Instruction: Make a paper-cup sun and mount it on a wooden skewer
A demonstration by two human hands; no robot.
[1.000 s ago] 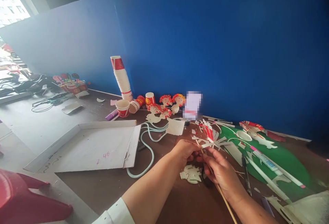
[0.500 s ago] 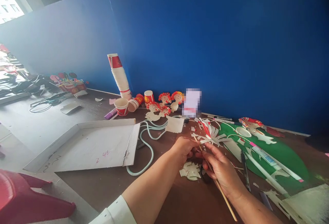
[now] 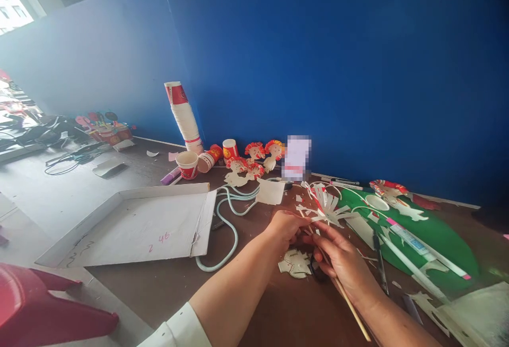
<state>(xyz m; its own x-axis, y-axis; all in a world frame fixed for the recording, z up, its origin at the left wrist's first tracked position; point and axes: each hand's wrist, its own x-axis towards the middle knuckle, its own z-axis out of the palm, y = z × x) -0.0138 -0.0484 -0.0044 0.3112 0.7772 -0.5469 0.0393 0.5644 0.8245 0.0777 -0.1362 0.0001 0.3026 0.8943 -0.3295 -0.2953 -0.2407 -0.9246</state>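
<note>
Fringed paper (image 3: 331, 208) has turned, showing less red, beyond the left hand (image 3: 288, 227) pinching its strip; the right hand (image 3: 340, 254) grips a wooden stick (image 3: 347, 300). Cutout (image 3: 294, 263) and marker (image 3: 411, 240) lie nearby; the tray (image 3: 119, 222) reads "2 46".

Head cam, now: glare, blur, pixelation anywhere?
Head view: window blown out, haze paling the left of the blue wall, its right end dark; head view: patch by the wall pixelated, unreadable; head view: lower right corner soft, while the stick looks fairly sharp.
</note>
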